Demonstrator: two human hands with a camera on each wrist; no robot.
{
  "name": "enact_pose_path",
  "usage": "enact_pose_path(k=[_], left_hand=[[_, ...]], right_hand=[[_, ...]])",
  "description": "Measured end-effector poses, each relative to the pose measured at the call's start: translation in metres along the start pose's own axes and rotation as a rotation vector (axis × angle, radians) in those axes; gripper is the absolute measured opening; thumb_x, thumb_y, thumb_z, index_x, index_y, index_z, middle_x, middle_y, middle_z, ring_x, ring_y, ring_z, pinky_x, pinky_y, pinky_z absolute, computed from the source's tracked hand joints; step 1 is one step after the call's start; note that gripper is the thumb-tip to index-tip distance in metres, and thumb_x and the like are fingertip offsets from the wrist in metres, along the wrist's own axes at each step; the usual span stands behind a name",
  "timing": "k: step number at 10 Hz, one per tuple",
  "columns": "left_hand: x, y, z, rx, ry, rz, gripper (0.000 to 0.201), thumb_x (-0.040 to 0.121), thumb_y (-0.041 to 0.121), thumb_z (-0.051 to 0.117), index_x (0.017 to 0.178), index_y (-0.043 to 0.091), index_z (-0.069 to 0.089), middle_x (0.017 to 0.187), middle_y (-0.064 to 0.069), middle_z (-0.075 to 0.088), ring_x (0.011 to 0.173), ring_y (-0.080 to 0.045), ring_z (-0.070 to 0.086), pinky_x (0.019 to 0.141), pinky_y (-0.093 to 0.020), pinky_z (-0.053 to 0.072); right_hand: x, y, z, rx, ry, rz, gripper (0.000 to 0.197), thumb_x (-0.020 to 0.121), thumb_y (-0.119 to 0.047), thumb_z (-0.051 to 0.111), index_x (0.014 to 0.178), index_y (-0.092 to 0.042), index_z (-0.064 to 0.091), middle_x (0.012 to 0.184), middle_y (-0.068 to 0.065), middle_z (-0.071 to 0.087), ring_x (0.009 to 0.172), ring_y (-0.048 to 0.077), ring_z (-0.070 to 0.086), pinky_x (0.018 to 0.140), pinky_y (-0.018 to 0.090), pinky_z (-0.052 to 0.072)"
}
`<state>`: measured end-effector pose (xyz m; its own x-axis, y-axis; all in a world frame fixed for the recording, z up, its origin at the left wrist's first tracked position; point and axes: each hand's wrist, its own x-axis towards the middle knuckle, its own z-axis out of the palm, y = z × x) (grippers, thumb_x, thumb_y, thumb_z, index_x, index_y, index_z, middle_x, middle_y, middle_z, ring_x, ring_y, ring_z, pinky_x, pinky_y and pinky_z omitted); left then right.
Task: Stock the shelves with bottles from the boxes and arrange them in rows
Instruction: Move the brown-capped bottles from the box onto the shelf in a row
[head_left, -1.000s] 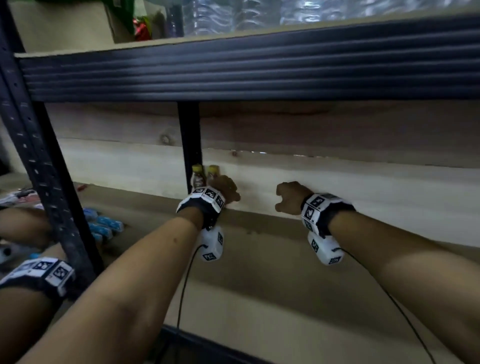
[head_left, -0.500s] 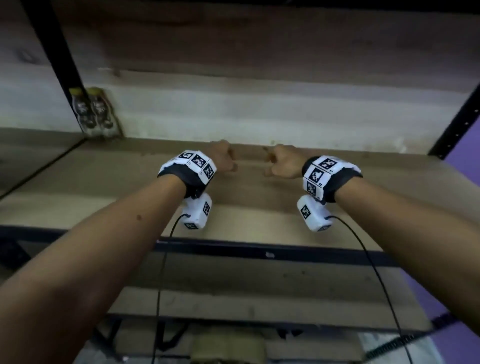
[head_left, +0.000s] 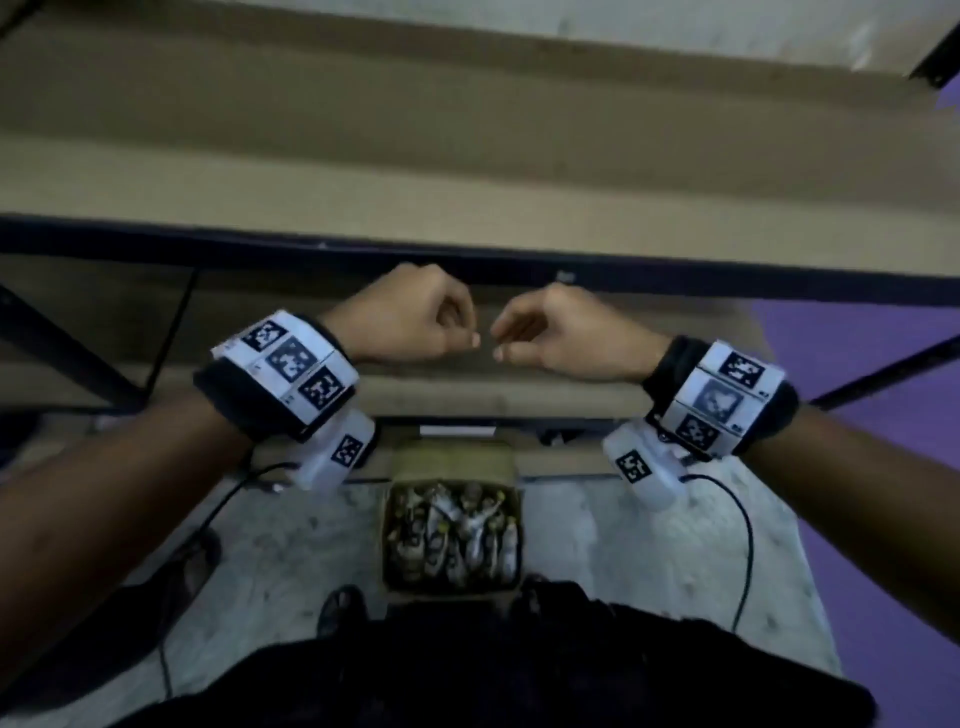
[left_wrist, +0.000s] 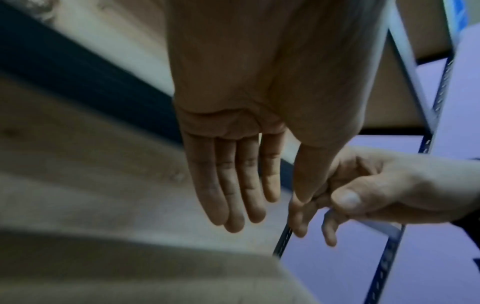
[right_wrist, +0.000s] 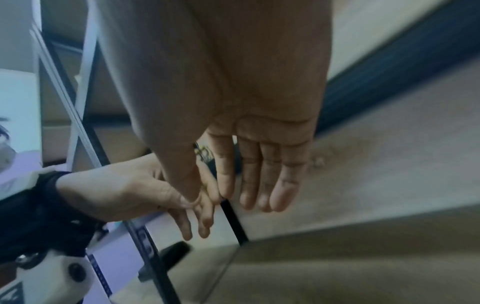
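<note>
We are pulling back from the shelf (head_left: 467, 156) and tipping our gaze down: a second ago our hands were reaching deep toward the back board, where two bottles stood just beyond the left hand, and now that board and those bottles are out of sight and the shelf's dark front edge is lying just beyond our knuckles. Below and between our wrists, a box (head_left: 451, 519) is now showing on the pale floor (head_left: 623, 545), open-topped and packed with bottles (head_left: 457, 530) lying jumbled, close in front of our feet. We are holding the left hand (head_left: 410, 317) and the right hand (head_left: 566, 332) side by side, fingertips near each other but apart, both carrying nothing. In the head view the fingers are looking loosely curled; in the wrist views the left fingers (left_wrist: 233, 185) and right fingers (right_wrist: 265, 181) are hanging nearly straight and relaxed, so we are reading both hands as slack and free. We are judging that one placing trip is over and the next pick is starting: the hands are heading down to the box below them, and the shelf beyond them is waiting for many more bottles before any row is forming.
</note>
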<state>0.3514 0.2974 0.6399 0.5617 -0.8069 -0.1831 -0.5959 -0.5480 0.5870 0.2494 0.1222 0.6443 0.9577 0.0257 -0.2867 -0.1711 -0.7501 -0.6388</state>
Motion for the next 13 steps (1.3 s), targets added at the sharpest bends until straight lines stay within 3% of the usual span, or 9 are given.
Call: enact_pose_path(k=[2, 4, 5, 6, 7, 9, 10, 12, 13], left_hand=[[-0.038, -0.106, 0.139, -0.016, -0.469, -0.337, 0.028, 0.091, 0.033, 0.063, 0.110, 0.013, 0.067, 0.113, -0.004, 0.063, 0.099, -0.023, 0.061, 0.085, -0.037, 0.053], [-0.079, -0.179, 0.262, -0.138, -0.595, -0.567, 0.015, 0.092, 0.031, 0.061, 0.101, 0.019, 0.059, 0.084, 0.006, 0.046, 0.070, -0.012, 0.047, 0.068, -0.022, 0.038], [-0.091, -0.215, 0.324, -0.217, -0.585, -0.636, 0.022, 0.092, 0.028, 0.061, 0.104, 0.010, 0.066, 0.098, 0.004, 0.059, 0.081, -0.012, 0.054, 0.068, -0.019, 0.041], [-0.098, -0.241, 0.382, -0.222, -0.630, -0.699, 0.029, 0.093, 0.023, 0.058, 0.112, 0.003, 0.068, 0.123, -0.012, 0.061, 0.108, -0.030, 0.057, 0.090, -0.035, 0.048], [-0.105, -0.265, 0.441, -0.238, -0.616, -0.731, 0.027, 0.094, 0.014, 0.055, 0.110, -0.003, 0.068, 0.122, -0.019, 0.062, 0.112, -0.033, 0.057, 0.095, -0.035, 0.046], [-0.097, -0.328, 0.558, -0.275, -0.581, -0.778, 0.022, 0.088, 0.010, 0.061, 0.104, 0.000, 0.071, 0.116, -0.016, 0.066, 0.113, -0.031, 0.059, 0.096, -0.033, 0.044], [-0.076, -0.347, 0.590, -0.280, -0.558, -0.779, 0.024, 0.087, 0.015, 0.063, 0.104, 0.001, 0.071, 0.115, -0.016, 0.067, 0.111, -0.029, 0.059, 0.091, -0.027, 0.041], [-0.010, -0.383, 0.631, -0.294, -0.384, -0.808, 0.038, 0.090, 0.020, 0.061, 0.124, 0.005, 0.058, 0.125, -0.017, 0.060, 0.118, -0.033, 0.056, 0.098, -0.037, 0.045], [0.017, -0.398, 0.649, -0.267, -0.271, -0.810, 0.048, 0.085, 0.035, 0.066, 0.125, 0.012, 0.054, 0.130, -0.015, 0.058, 0.123, -0.033, 0.051, 0.104, -0.043, 0.041]], right_hand=[[0.008, 0.076, 0.154, 0.210, -0.292, 0.268, 0.017, 0.090, -0.018, 0.066, 0.101, -0.006, 0.071, 0.103, 0.008, 0.070, 0.099, 0.024, 0.065, 0.086, 0.033, 0.051], [0.002, 0.166, 0.279, 0.268, -0.467, 0.546, 0.024, 0.092, -0.023, 0.063, 0.098, -0.001, 0.072, 0.085, 0.007, 0.065, 0.073, 0.021, 0.059, 0.063, 0.027, 0.048], [0.005, 0.214, 0.334, 0.359, -0.405, 0.693, 0.017, 0.091, -0.019, 0.064, 0.091, -0.004, 0.072, 0.082, 0.007, 0.067, 0.078, 0.024, 0.064, 0.069, 0.034, 0.056], [0.005, 0.261, 0.384, 0.448, -0.326, 0.865, 0.017, 0.087, -0.013, 0.063, 0.071, -0.008, 0.061, 0.069, 0.010, 0.057, 0.070, 0.027, 0.057, 0.062, 0.034, 0.050], [0.009, 0.304, 0.438, 0.428, -0.362, 0.930, 0.011, 0.090, -0.015, 0.058, 0.080, -0.012, 0.057, 0.082, 0.011, 0.060, 0.076, 0.025, 0.060, 0.068, 0.032, 0.054], [0.027, 0.402, 0.541, 0.220, -0.434, 0.934, 0.036, 0.097, -0.023, 0.049, 0.122, 0.000, 0.060, 0.130, 0.024, 0.057, 0.124, 0.041, 0.051, 0.104, 0.055, 0.041], [0.043, 0.438, 0.567, 0.285, -0.259, 1.058, 0.042, 0.093, -0.028, 0.056, 0.128, -0.005, 0.059, 0.132, 0.019, 0.057, 0.124, 0.036, 0.052, 0.106, 0.048, 0.041], [0.078, 0.482, 0.599, 0.456, 0.110, 1.162, 0.068, 0.079, -0.029, 0.068, 0.138, -0.014, 0.038, 0.129, 0.014, 0.057, 0.113, 0.035, 0.057, 0.094, 0.052, 0.049], [0.087, 0.496, 0.611, 0.427, 0.052, 1.296, 0.077, 0.066, -0.050, 0.071, 0.131, -0.013, 0.051, 0.123, 0.012, 0.062, 0.096, 0.034, 0.064, 0.082, 0.046, 0.055]])
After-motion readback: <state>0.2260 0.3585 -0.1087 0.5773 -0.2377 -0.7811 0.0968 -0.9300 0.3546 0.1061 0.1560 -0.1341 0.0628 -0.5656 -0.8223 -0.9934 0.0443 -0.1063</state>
